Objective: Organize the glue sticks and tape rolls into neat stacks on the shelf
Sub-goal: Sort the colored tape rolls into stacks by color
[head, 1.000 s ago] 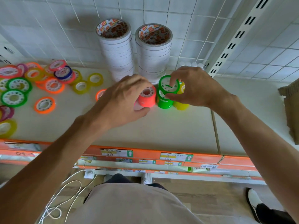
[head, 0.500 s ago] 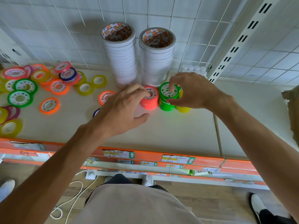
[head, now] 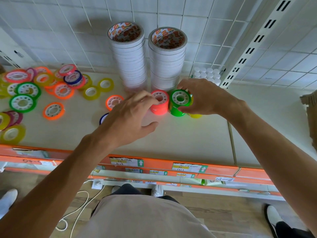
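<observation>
A short pink stack of tape rolls [head: 159, 104] stands on the shelf [head: 188, 138], beside a green stack [head: 177, 109] and a yellow stack [head: 195, 115] mostly hidden by my right hand. My right hand [head: 205, 98] pinches the top green roll [head: 181, 98] on the green stack. My left hand [head: 130, 117] hovers with relaxed fingers just left of the pink stack, holding nothing. Loose coloured rolls [head: 53, 110] lie scattered at the left. White glue stick caps [head: 207, 74] stand at the back right.
Two tall stacks of white tape [head: 130, 57] rise against the grid back wall behind the small stacks. A blue roll [head: 103, 118] peeks out under my left hand. A slotted upright [head: 253, 42] and a cardboard box [head: 310, 114] are at the right.
My left hand has let go of the pink stack and drawn back to the left. My right hand keeps its pinch on the top green roll.
</observation>
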`<state>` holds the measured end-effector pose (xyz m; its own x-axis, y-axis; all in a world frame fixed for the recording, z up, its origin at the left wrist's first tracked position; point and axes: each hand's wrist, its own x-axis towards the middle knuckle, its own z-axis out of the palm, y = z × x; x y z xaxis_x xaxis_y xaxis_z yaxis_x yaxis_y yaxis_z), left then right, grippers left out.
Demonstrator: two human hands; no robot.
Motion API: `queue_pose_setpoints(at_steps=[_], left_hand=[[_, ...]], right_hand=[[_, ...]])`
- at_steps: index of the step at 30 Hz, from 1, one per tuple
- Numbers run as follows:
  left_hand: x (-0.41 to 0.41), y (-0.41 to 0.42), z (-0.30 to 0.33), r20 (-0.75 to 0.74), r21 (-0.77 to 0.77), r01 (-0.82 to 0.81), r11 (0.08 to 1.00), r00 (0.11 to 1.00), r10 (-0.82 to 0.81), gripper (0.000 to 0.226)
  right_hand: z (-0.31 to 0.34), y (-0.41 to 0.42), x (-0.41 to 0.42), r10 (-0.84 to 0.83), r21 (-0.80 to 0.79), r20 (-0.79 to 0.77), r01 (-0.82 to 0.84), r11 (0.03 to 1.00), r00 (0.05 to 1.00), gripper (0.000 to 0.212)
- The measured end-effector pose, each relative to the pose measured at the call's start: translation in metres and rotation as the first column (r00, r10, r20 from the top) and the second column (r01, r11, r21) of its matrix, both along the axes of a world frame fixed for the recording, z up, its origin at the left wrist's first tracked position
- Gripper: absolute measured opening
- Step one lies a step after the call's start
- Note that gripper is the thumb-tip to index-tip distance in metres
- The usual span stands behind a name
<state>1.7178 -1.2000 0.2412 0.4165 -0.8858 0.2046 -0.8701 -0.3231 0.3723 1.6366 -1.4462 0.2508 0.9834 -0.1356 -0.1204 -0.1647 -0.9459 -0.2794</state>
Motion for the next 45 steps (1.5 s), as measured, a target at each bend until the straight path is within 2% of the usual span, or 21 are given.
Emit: queue_pose_setpoints(at_steps=[7, 17, 23, 27, 34, 38, 42, 45], left_hand=[[-0.003, 0.002, -0.004, 0.013, -0.006, 0.006, 1.000, 1.000, -0.006, 0.046], [-0.005, 0.006, -0.008, -0.009, -0.006, 0.021, 1.000, 1.000, -0.021, 0.047], [-0.005, 0.010, -0.008, -0.008, -0.006, 0.038, 0.999, 0.999, -0.038, 0.046], [-0.007, 0.024, -0.010, 0.000, -0.031, 0.023, 0.999, 1.000, -0.023, 0.043], [-0.008, 0.065, -0.024, -0.073, -0.060, -0.030, 0.998, 0.997, 0.025, 0.052], [-0.004, 0.101, -0.040, -0.124, -0.037, -0.111, 0.993, 0.987, 0.106, 0.056], [0.012, 0.142, -0.051, -0.185, -0.049, -0.194, 0.980, 0.966, 0.182, 0.054], [0.028, 0.181, -0.055, -0.263, -0.086, -0.328, 0.941, 0.918, 0.296, 0.052]], right_hand=[[-0.003, 0.001, 0.000, -0.003, -0.035, -0.014, 0.003, 0.999, 1.000, 0.066], [-0.009, 0.001, 0.008, -0.041, -0.024, -0.006, 0.041, 0.999, 0.999, 0.063], [-0.003, 0.006, 0.005, -0.044, -0.100, -0.035, 0.041, 0.994, 0.998, 0.071], [0.015, 0.021, -0.013, -0.060, -0.201, 0.082, 0.075, 0.977, 0.995, 0.076], [-0.001, 0.092, -0.039, -0.017, -0.081, 0.212, 0.035, 0.996, 0.977, 0.070], [-0.027, 0.142, -0.029, -0.024, 0.060, 0.192, 0.012, 0.998, 0.981, 0.061], [-0.044, 0.193, -0.004, -0.107, 0.194, 0.222, 0.064, 0.979, 0.969, 0.048], [-0.052, 0.235, 0.017, -0.184, 0.288, 0.240, 0.111, 0.951, 0.953, 0.043]])
